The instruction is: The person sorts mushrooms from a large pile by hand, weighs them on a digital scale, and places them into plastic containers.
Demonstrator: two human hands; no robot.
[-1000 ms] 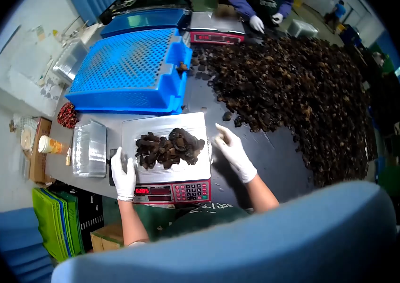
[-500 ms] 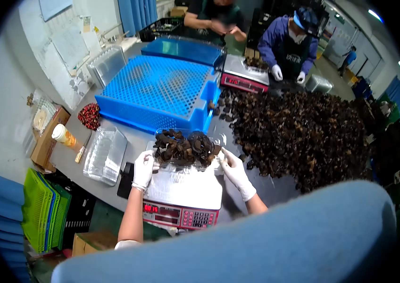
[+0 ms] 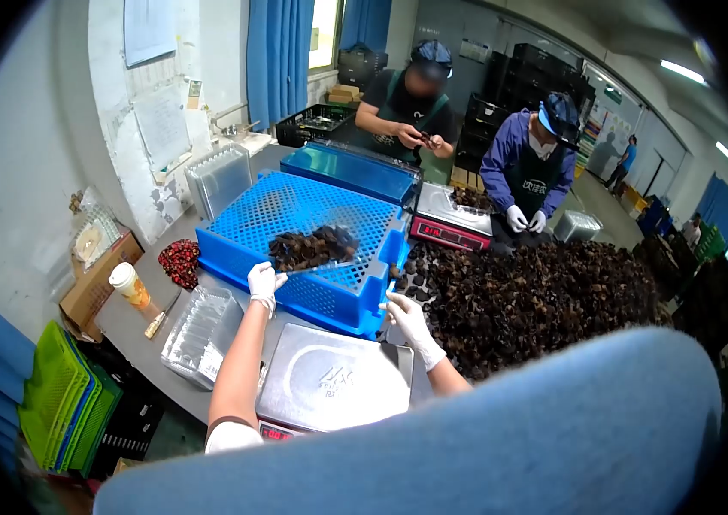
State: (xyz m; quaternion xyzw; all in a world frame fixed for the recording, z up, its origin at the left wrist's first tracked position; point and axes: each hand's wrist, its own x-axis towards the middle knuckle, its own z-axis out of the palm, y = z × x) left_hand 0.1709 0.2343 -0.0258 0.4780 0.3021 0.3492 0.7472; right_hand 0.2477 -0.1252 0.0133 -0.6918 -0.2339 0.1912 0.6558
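Observation:
A clear plastic tray of dark wood ear mushrooms [image 3: 312, 249] is at the front of the upturned blue crate [image 3: 244, 206]. My left hand [image 3: 263, 284], in a white glove, has its fingers closed at the tray's front left corner. My right hand [image 3: 409, 320], gloved too, is off the tray, beside the crate's front right corner. Its fingers are apart and nothing shows in them. Between my forearms stands a scale with a bare metal plate [image 3: 334, 378]; its red display is partly covered by blue cloth.
A large heap of wood ear mushrooms [image 3: 544, 300] covers the right of the table. Stacked clear trays [image 3: 203, 335], a paper cup [image 3: 129, 285] and a red bundle [image 3: 179, 263] are at left. Two people work across the table, near a second scale [image 3: 451, 219].
The filled tray has gone from the scale up onto the blue crate, leaving the plate bare. My right hand has come away from it. The view has tilted upward.

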